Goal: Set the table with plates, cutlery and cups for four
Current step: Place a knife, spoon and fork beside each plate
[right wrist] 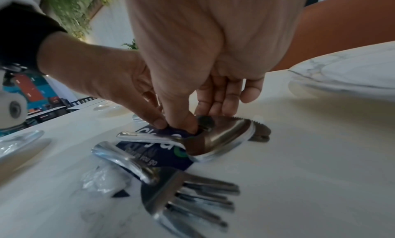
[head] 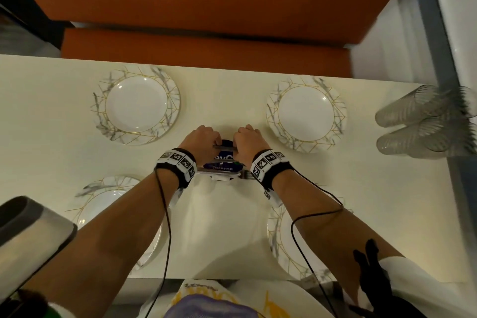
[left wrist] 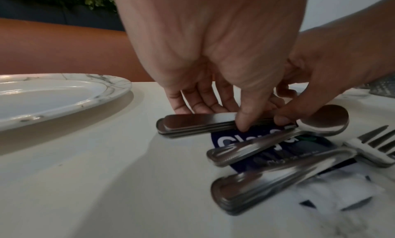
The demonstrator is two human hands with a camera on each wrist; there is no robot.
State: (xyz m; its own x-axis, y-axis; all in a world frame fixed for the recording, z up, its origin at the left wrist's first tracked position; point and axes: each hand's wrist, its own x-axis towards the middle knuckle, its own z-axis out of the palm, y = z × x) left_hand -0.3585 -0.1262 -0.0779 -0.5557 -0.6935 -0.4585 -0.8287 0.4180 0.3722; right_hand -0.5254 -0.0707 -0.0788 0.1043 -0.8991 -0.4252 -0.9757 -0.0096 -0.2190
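Four marbled plates lie on the cream table (head: pixel 232 227): far left (head: pixel 136 106), far right (head: pixel 305 113), near left (head: pixel 103 199) and near right (head: pixel 281 235), the near two partly hidden by my forearms. Between them lies the cutlery. My left hand (head: pixel 206 137) and right hand (head: pixel 245 138) both pinch a stack of knives (left wrist: pixel 192 125) between thumb and fingers, the left hand (left wrist: pixel 220 113) near the handles, the right hand (right wrist: pixel 200 118) near the serrated blades (right wrist: pixel 258 133). Stacked spoons (left wrist: pixel 267 143) and stacked forks (right wrist: pixel 192 199) lie just in front of the knives.
Several clear ribbed cups (head: pixel 423 124) lie stacked on their sides at the table's right end. A blue printed sticker (right wrist: pixel 153 158) sits under the cutlery. An orange bench (head: pixel 206 41) runs along the far edge. A grey metal object (head: pixel 28 230) juts in at the near left.
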